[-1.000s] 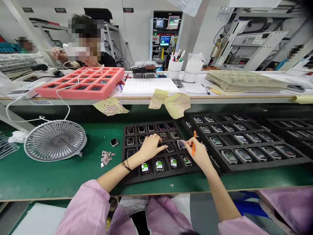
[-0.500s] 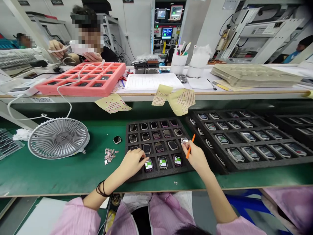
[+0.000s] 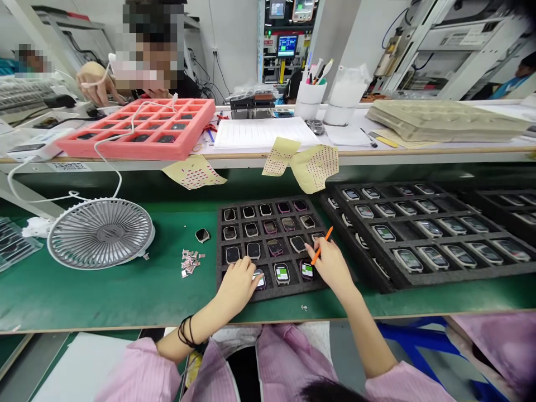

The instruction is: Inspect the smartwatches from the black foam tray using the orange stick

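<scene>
Black foam watch tray [image 3: 221,240] lies beneath both hands [image 3: 238,287] [image 3: 330,265].

Wearer's in a pale pink smock [image 3: 288,363] w/ fine stripes, soft fabric, creased down the front, hanging open over something dark [image 3: 243,374]. L sleeve [image 3: 138,371] & R sleeve [image 3: 408,385] both stop short of the wrists, forearms bare. L hand [image 3: 237,287] & R hand [image 3: 330,265] ungloved. Thin black bands [image 3: 186,330] round L wrist, cord or beads, can't tell. Dark hair [image 3: 330,391] at bottom edge of view.
</scene>
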Available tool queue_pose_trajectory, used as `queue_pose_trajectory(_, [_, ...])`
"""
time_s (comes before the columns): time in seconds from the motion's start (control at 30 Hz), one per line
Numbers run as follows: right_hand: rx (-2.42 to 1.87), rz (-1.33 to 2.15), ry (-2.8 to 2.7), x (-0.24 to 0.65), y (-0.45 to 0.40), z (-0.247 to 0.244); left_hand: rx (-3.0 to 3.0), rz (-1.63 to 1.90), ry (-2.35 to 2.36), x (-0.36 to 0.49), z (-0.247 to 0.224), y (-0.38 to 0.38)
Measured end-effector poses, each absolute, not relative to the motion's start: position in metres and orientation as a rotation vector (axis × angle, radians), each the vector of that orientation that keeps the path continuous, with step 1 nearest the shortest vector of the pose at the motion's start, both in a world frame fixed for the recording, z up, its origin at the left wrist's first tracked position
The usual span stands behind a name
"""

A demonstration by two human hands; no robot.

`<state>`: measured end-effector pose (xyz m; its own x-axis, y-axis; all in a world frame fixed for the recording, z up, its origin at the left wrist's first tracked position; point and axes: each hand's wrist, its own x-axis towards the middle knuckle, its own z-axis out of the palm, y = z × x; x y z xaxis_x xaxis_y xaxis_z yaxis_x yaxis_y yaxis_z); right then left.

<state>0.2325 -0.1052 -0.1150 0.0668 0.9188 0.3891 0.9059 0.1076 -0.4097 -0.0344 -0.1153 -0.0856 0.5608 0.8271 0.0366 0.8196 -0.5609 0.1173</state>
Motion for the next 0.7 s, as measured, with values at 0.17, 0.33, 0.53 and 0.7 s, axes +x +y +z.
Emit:
queue_pose_trajectory(0.17, [-1.599, 0.24, -1.816, 0.193, -0.135, -0.098, 2.667, 0.163, 1.447, -0.029, -0.089, -0.11])
queue_pose_trajectory(0.33, [-1.666, 0.084, -2.044, 0.154, -0.142, -0.113, 2.71, 0.128, 1.496, -0.019, -0.089, -0.107])
queue_pose_trajectory(0.53, [-1.626, 0.325, -1.848, 0.155, -0.139, -0.118, 2.713, 0.154, 1.438, -0.026, -0.085, -0.115])
queue_pose_trajectory(0.7, [-1.522, 0.701, -1.758, 0.154, -0.14, -0.114, 2.5, 0.38, 1.338, -0.036, -0.085, -0.124])
